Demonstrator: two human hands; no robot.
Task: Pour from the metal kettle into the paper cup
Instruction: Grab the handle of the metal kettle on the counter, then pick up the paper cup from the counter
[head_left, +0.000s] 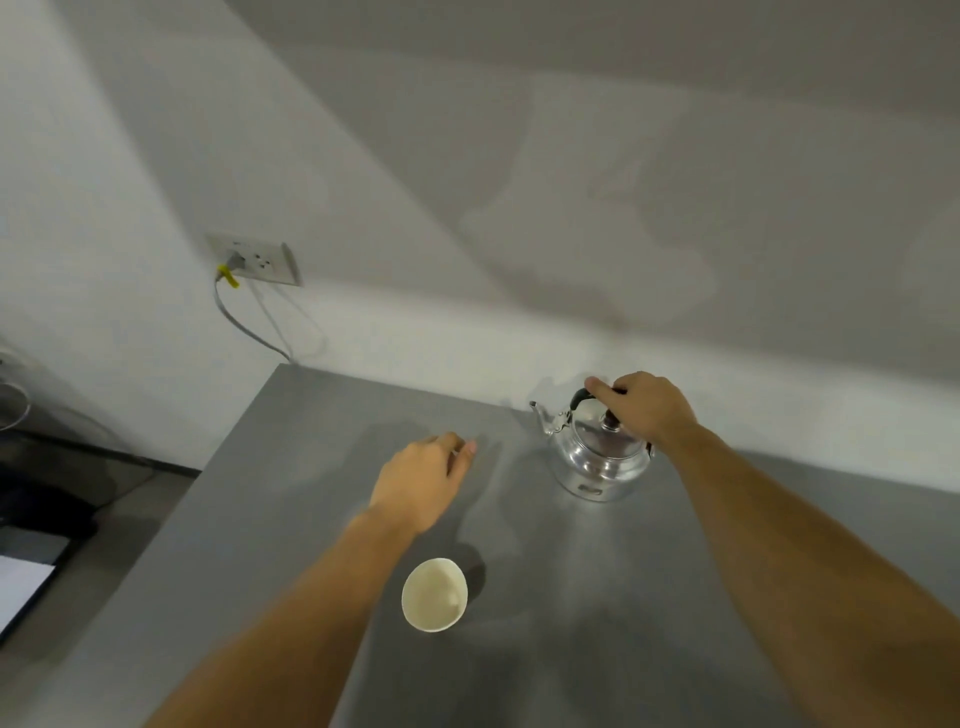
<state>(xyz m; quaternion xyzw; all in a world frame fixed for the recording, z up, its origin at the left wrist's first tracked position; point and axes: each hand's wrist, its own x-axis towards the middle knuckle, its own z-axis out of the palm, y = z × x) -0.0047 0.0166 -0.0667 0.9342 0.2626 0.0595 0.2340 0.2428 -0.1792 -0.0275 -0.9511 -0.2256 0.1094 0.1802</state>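
A shiny metal kettle stands upright on the grey table, near the wall, its spout pointing left. My right hand is closed around the kettle's black handle from above. A white paper cup stands upright and looks empty, nearer to me and left of the kettle. My left hand hovers over the table between cup and kettle, fingers loosely curled, holding nothing. It does not touch the cup.
The table's left edge runs diagonally from the wall towards me. A wall socket with a grey cable plugged in sits above the table's far left corner. Dark objects and a white sheet lie on the floor at the left.
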